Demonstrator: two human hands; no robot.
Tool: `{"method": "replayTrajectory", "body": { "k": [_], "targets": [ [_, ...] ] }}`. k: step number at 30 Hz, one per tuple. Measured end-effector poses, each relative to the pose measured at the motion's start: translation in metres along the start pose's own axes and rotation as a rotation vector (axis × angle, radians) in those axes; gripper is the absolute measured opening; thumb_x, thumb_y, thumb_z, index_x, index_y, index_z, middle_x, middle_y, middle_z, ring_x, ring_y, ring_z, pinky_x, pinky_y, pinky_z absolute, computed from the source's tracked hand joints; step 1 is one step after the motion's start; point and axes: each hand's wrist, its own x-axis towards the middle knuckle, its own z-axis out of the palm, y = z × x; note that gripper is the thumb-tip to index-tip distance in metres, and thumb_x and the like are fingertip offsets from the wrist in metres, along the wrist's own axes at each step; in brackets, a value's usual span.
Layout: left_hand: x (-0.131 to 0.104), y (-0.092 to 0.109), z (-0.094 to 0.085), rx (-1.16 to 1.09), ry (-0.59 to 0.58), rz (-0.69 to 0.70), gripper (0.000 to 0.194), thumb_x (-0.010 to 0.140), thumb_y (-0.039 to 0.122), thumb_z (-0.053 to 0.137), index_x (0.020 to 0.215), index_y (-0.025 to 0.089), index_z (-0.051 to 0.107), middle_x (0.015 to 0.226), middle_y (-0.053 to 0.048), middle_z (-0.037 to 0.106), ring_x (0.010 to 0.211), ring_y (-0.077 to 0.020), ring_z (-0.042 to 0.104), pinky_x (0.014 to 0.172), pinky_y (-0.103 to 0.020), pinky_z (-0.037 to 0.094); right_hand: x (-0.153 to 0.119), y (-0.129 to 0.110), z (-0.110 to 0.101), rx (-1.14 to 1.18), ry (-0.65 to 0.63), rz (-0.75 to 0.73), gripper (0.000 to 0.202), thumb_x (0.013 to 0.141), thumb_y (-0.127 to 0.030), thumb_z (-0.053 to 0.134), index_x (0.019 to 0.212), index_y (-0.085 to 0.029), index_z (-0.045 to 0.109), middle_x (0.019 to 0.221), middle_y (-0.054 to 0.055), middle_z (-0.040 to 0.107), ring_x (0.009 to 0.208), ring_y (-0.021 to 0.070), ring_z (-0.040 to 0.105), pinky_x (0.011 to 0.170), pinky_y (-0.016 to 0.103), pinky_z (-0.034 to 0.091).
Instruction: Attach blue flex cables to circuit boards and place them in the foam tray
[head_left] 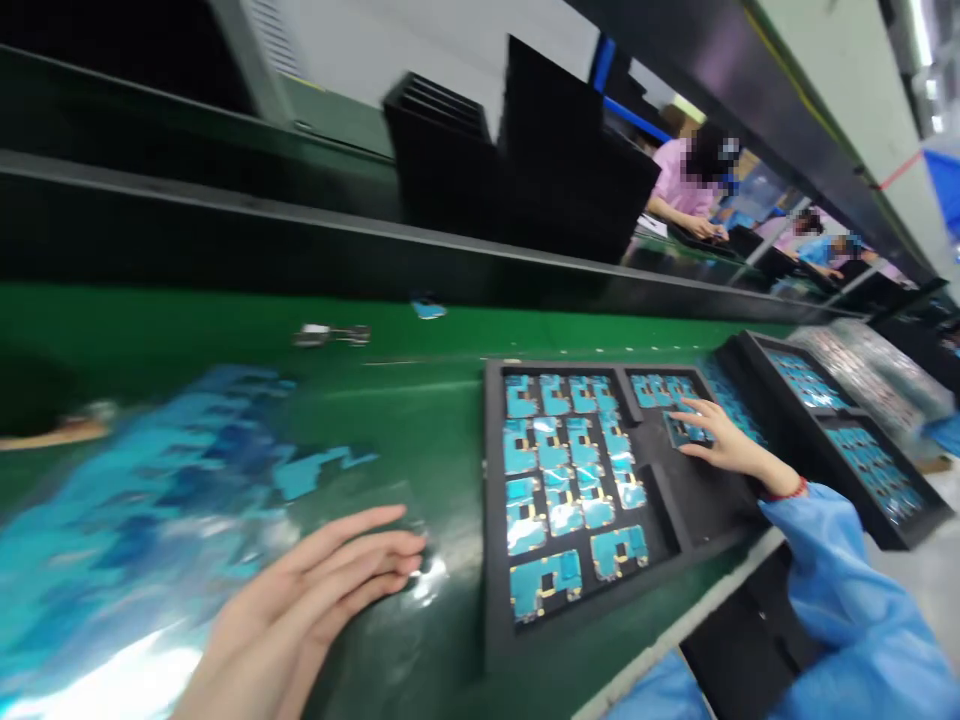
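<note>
My left hand [330, 580] is over the green bench at lower left, its fingers stretched out and lying close together, blurred by motion. A faint clear patch, perhaps film, shows by its fingertips. To its left lies a spread of blue circuit boards [112, 500] under shiny clear plastic, with one loose blue piece [307, 472] near the fingers. My right hand [712, 440], in a blue sleeve, pinches a small circuit board [686, 428] in the right compartment of a black tray [491, 500]. Rows of blue circuit boards [551, 470] fill much of the tray's left compartment.
Another black tray [855, 420] with boards stands at far right, beside clear plastic packs [862, 370]. A small metal part [332, 335] and a blue scrap [428, 307] lie at the back. Black boxes [525, 160] stand on the ledge behind. Several people work beyond it.
</note>
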Motion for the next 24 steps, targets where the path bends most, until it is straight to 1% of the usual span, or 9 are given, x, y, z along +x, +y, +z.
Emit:
{"method": "replayTrajectory", "body": {
  "k": [2, 4, 7, 9, 11, 13, 15, 19, 24],
  "targets": [
    [-0.004, 0.007, 0.001, -0.068, -0.046, -0.042, 0.041, 0.058, 0.047, 0.083, 0.088, 0.021, 0.072, 0.083, -0.005, 0.076, 0.079, -0.0237, 0.069, 0.068, -0.024, 0.058, 0.017, 0.005, -0.01, -0.006, -0.009, -0.093, 0.043, 0.067, -0.031, 0.084, 0.108, -0.027, 0.072, 0.112, 0.019, 0.068, 0.103, 0.0357, 0.065, 0.085, 0.053, 0.053],
    [-0.006, 0.014, 0.005, -0.097, -0.059, -0.044, 0.04, 0.06, 0.046, 0.082, 0.088, 0.019, 0.072, 0.08, -0.006, 0.075, 0.078, -0.0226, 0.068, 0.068, -0.024, 0.056, 0.047, -0.004, -0.019, 0.015, -0.049, -0.168, 0.039, 0.07, -0.029, 0.081, 0.108, -0.026, 0.072, 0.103, 0.018, 0.071, 0.094, 0.0327, 0.068, 0.078, 0.047, 0.056],
    [-0.008, 0.017, 0.008, -0.122, -0.1, -0.016, 0.032, 0.066, 0.042, 0.077, 0.086, 0.018, 0.071, 0.069, -0.003, 0.069, 0.064, -0.0177, 0.06, 0.062, -0.025, 0.051, 0.12, -0.047, -0.016, 0.029, -0.106, -0.233, 0.035, 0.083, -0.03, 0.069, 0.117, -0.025, 0.066, 0.112, 0.013, 0.07, 0.1, 0.0282, 0.068, 0.086, 0.043, 0.055],
    [-0.009, 0.015, 0.008, -0.128, -0.133, 0.001, 0.026, 0.072, 0.04, 0.072, 0.086, 0.018, 0.07, 0.062, 0.0, 0.062, 0.057, -0.0145, 0.052, 0.058, -0.025, 0.046, 0.183, -0.088, 0.006, 0.017, -0.143, -0.251, 0.036, 0.086, -0.031, 0.064, 0.12, -0.019, 0.064, 0.12, 0.014, 0.066, 0.108, 0.0286, 0.064, 0.097, 0.047, 0.05],
    [-0.008, 0.013, 0.007, -0.129, -0.142, 0.013, 0.023, 0.074, 0.038, 0.069, 0.085, 0.018, 0.069, 0.058, 0.001, 0.058, 0.054, -0.0131, 0.048, 0.056, -0.025, 0.041, 0.249, -0.127, 0.037, 0.004, -0.201, -0.266, 0.039, 0.086, -0.028, 0.063, 0.123, -0.013, 0.062, 0.126, 0.016, 0.062, 0.116, 0.0286, 0.06, 0.104, 0.046, 0.045],
    [-0.007, 0.012, 0.005, -0.131, -0.136, 0.018, 0.023, 0.074, 0.038, 0.068, 0.085, 0.017, 0.068, 0.058, 0.002, 0.057, 0.054, -0.0129, 0.046, 0.056, -0.025, 0.039, 0.309, -0.158, 0.069, -0.003, -0.265, -0.271, 0.049, 0.079, -0.027, 0.072, 0.124, -0.01, 0.061, 0.132, 0.018, 0.058, 0.124, 0.0298, 0.054, 0.109, 0.043, 0.04],
    [-0.005, 0.012, 0.003, -0.135, -0.123, 0.02, 0.023, 0.074, 0.037, 0.067, 0.084, 0.017, 0.067, 0.058, 0.002, 0.057, 0.053, -0.0131, 0.046, 0.057, -0.026, 0.038, 0.356, -0.178, 0.093, -0.017, -0.325, -0.259, 0.066, 0.069, -0.035, 0.081, 0.127, -0.012, 0.059, 0.141, 0.019, 0.05, 0.131, 0.0333, 0.047, 0.112, 0.045, 0.035],
    [-0.006, 0.013, -0.001, -0.147, -0.116, 0.022, 0.022, 0.076, 0.037, 0.065, 0.085, 0.017, 0.067, 0.059, 0.002, 0.057, 0.055, -0.0138, 0.046, 0.059, -0.027, 0.036, 0.404, -0.183, 0.113, -0.06, -0.448, -0.227, 0.085, 0.055, -0.052, 0.086, 0.128, -0.02, 0.058, 0.145, 0.013, 0.046, 0.133, 0.0349, 0.043, 0.112, 0.048, 0.033],
    [-0.009, 0.01, -0.003, -0.146, -0.17, 0.013, 0.022, 0.078, 0.039, 0.063, 0.084, 0.018, 0.067, 0.059, 0.002, 0.058, 0.056, -0.0144, 0.048, 0.06, -0.028, 0.036, 0.417, -0.164, 0.112, -0.096, -0.534, -0.209, 0.084, 0.051, -0.053, 0.087, 0.122, -0.018, 0.062, 0.136, 0.012, 0.054, 0.126, 0.0334, 0.049, 0.107, 0.045, 0.039]
  ]
}}
